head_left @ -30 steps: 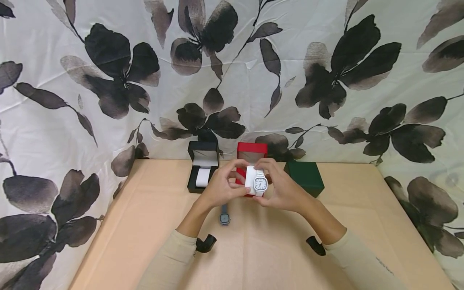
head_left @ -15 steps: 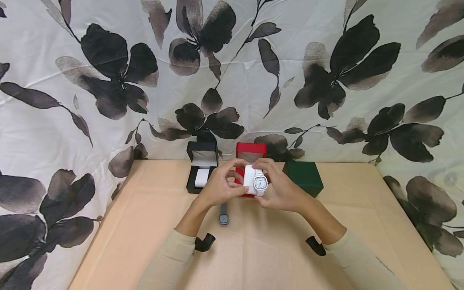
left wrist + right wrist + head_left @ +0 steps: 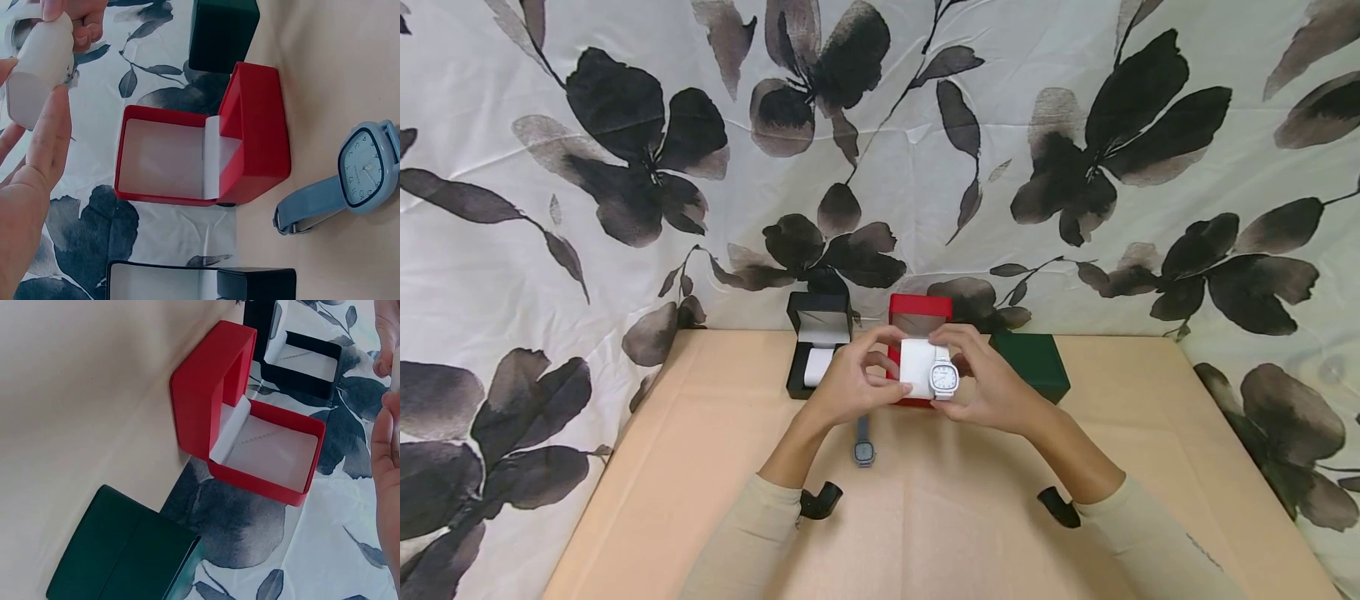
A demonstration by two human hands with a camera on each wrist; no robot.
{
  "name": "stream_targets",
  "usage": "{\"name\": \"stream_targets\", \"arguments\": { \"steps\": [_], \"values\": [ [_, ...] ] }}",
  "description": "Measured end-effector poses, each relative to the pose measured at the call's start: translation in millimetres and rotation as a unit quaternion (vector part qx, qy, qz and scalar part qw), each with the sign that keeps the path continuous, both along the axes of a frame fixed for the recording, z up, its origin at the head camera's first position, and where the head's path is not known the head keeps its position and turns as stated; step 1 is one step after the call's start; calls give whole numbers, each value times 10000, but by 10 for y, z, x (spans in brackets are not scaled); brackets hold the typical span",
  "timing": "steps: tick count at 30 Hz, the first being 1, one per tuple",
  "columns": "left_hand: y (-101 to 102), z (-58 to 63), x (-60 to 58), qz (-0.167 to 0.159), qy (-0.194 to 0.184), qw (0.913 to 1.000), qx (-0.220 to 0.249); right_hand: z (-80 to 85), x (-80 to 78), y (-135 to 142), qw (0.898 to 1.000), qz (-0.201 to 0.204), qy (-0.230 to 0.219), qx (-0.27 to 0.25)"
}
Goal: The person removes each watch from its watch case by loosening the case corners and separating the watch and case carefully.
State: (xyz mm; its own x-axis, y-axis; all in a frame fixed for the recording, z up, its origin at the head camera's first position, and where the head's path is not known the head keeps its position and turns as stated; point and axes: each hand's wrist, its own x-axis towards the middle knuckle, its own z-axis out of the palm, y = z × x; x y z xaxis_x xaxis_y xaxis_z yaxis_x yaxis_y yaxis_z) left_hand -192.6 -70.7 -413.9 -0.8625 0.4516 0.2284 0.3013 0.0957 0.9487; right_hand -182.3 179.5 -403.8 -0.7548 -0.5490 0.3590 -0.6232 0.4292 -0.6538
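Above the open red box [image 3: 920, 305], my left hand [image 3: 853, 382] grips a white watch cushion [image 3: 915, 368] between thumb and fingers. My right hand [image 3: 992, 385] pinches a white wristwatch [image 3: 943, 379] by its strap, thumb below and index finger above. The watch sits at the cushion's right end, its square dial facing up toward the head camera. In the left wrist view, the strap loop shows beyond the cushion's far end, partly covered by fingers. The red box's base [image 3: 194, 394] holds no cushion.
A blue-grey wristwatch [image 3: 865, 452] lies on the table [image 3: 970, 533] in front of the boxes. To the left stands an open black box [image 3: 817, 303] with a white cushion [image 3: 817, 367]. The closed green box [image 3: 1033, 367] is at the right. A floral cloth [image 3: 880, 125] hangs behind.
The white watch has shifted right along the cushion, and more of the cushion's white surface shows. My right hand has moved slightly right, away from the left hand. The boxes stay put.
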Motion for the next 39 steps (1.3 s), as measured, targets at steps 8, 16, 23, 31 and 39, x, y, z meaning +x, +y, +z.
{"name": "stream_targets", "arguments": {
  "steps": [8, 16, 23, 31, 39],
  "values": [
    [-4, 7, -1, 55, -38, 9999, 98, 29, -5, 10, 9998, -179, 22, 53],
    [-25, -3, -23, 84, 62, 9999, 107, 50, -9, -1, 9995, -317, -44, 83],
    [-38, -8, -18, 180, 93, 9998, 43, 53, 3, 0, 9992, -360, -125, 92],
    [-98, 14, -28, 312, 127, 9994, -19, 41, -32, 44, 9996, -235, -129, -46],
    [-205, 32, -61, 475, 189, 9987, -66, -26, -63, 85, 9995, -143, -234, -168]
  ]
}}
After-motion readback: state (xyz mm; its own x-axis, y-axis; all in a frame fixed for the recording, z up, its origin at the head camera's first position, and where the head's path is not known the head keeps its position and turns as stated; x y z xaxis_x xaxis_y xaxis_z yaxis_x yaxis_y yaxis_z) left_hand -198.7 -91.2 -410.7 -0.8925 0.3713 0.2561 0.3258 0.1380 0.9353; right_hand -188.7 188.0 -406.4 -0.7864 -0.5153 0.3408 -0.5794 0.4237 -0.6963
